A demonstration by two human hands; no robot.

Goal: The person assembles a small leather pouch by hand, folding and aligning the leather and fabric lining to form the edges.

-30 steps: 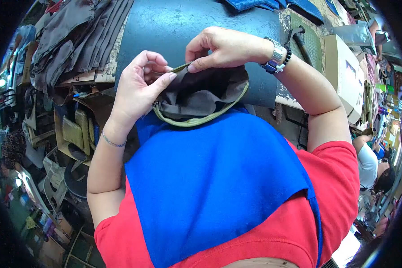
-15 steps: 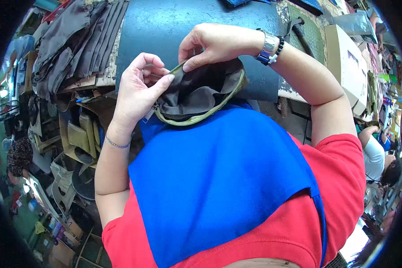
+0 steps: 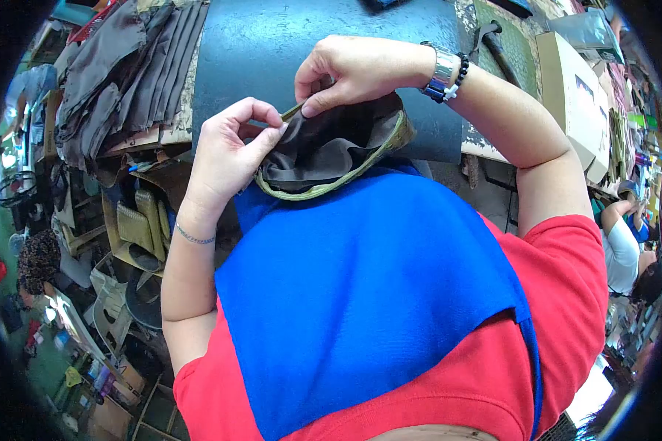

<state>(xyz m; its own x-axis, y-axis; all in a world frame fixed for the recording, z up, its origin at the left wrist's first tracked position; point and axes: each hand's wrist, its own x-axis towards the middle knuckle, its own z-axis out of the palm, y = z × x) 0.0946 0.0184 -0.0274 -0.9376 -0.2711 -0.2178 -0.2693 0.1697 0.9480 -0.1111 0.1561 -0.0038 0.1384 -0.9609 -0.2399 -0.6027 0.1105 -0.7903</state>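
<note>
An olive-green pouch [image 3: 310, 192] with a dark brown fabric lining is held with its mouth facing up toward me, just above the near edge of the work table. On the left side of its rim my left hand [image 3: 232, 147] is closed, thumb and index finger pinching the edge. My right hand [image 3: 338, 77] grips the far rim close by, its thumb inside against the lining and its fingers over the outside. The two pinches are a short span apart. The pouch's outer bottom is hidden.
A black mat [image 3: 250, 44] covers the table before me. Dark brown fabric pieces [image 3: 136, 70] lie in a stack at left, and a hammer [image 3: 499, 51] and a cardboard box [image 3: 572, 103] at right. Olive pouches [image 3: 136, 224] sit in a bin below left. Another person [image 3: 621, 253] is at far right.
The fingers of my left hand have curled tighter, and its thumb and index finger now meet at the rim. My right hand keeps nearly the same place. The view has shifted slightly.
</note>
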